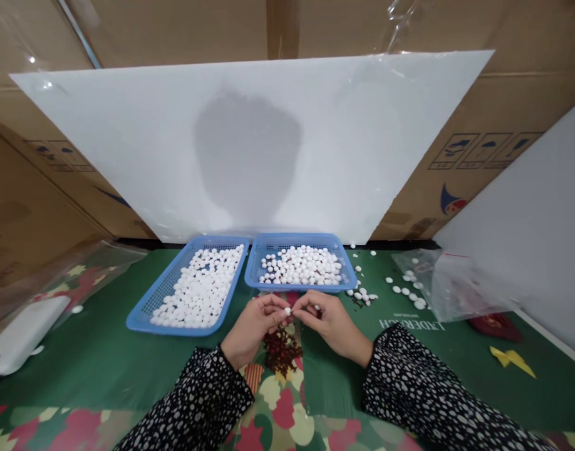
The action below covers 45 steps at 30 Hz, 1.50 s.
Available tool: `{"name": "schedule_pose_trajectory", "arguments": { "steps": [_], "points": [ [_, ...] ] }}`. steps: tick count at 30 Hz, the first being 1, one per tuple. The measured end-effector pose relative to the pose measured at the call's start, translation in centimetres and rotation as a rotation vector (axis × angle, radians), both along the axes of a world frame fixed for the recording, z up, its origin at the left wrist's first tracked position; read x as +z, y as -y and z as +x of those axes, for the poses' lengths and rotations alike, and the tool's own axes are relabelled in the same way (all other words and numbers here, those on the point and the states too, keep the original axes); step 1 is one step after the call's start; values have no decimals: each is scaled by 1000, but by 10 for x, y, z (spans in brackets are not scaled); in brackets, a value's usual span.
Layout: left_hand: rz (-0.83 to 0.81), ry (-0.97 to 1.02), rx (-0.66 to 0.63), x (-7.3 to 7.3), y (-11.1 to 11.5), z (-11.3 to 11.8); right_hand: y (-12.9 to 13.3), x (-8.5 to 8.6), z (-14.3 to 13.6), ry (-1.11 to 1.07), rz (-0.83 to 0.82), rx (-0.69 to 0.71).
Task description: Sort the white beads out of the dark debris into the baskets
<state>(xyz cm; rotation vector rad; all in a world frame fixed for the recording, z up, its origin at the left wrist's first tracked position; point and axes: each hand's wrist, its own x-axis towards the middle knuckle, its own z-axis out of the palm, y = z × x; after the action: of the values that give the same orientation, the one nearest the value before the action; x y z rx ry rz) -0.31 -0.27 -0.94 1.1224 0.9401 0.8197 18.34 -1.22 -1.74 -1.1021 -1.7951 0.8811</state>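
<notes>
While brown cardboard (184,31) closes in the back, with a white board (353,144) leaning there under a soft shadow, the head view shows a green surface (99,357) edged with leaf-patterned covering. On it, a left blue basket (175,331) and a right blue basket (301,288) stand side by side, both holding white pellets; more are scattered to the right, near a clear plastic bag (466,285). One white pellet (287,311) lies between the fingertips of both hands, before the right basket and above a dark red heap (282,351). The left grip (254,322) pinches it between thumb and forefinger; the right grip (329,319), fingertips drawn together, meets its right side, though whether it also holds it I cannot tell.
</notes>
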Motion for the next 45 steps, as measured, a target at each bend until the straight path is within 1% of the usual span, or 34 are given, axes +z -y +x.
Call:
{"name": "schedule_pose_trajectory", "arguments": {
  "steps": [3, 6, 12, 16, 21, 22, 24, 26, 27, 30, 31, 32, 33, 34, 37, 38, 39, 42, 45],
  "points": [
    [54, -16, 22, -4, -1, -1, 1, -1, -2, -4, -10, 9],
    [84, -22, 72, -7, -2, -1, 2, -2, -3, -16, -38, 13],
    [66, 6, 112, -10, -1, 0, 5, -7, -8, -29, -36, -19],
    [54, 2, 117, -11, 1, 0, 6, -9, -10, -19, -15, -10],
    [54, 18, 117, -6, 2, 1, 6, -5, -10, 27, 15, 5],
    [55, 30, 107, -4, 2, 1, 7, -3, -10, 23, 16, 31],
    [43, 59, 77, 1, 3, 2, 7, 0, -11, -6, 7, 126],
    [16, 84, 53, 6, 4, 3, 6, 0, -12, -99, -63, 214],
    [3, 94, 44, 8, 4, 2, 5, -2, -13, -185, -140, 239],
    [-7, 118, 31, 13, 5, -1, 0, -10, -15, -494, -463, 254],
    [-2, 120, 34, 15, 5, -3, -2, -12, -15, -545, -543, 256],
    [4, 118, 42, 16, 5, -5, -3, -13, -15, -542, -574, 247],
    [9, 111, 52, 16, 5, -6, -4, -14, -14, -485, -548, 224],
    [14, 102, 61, 16, 4, -8, -5, -14, -13, -387, -467, 193],
    [16, 87, 86, 15, 2, -10, -5, -12, -9, -22, -96, 151],
    [17, 81, 97, 14, 1, -10, -5, -13, -8, 73, -3, 161],
    [18, 73, 111, 13, 0, -10, -5, -13, -7, 148, 55, 178],
    [11, 22, 154, 9, -3, -10, -4, -18, -5, 276, 98, 177],
    [2, -26, 172, 6, -5, -9, -5, -19, -5, 316, 98, 156]
  ]
}}
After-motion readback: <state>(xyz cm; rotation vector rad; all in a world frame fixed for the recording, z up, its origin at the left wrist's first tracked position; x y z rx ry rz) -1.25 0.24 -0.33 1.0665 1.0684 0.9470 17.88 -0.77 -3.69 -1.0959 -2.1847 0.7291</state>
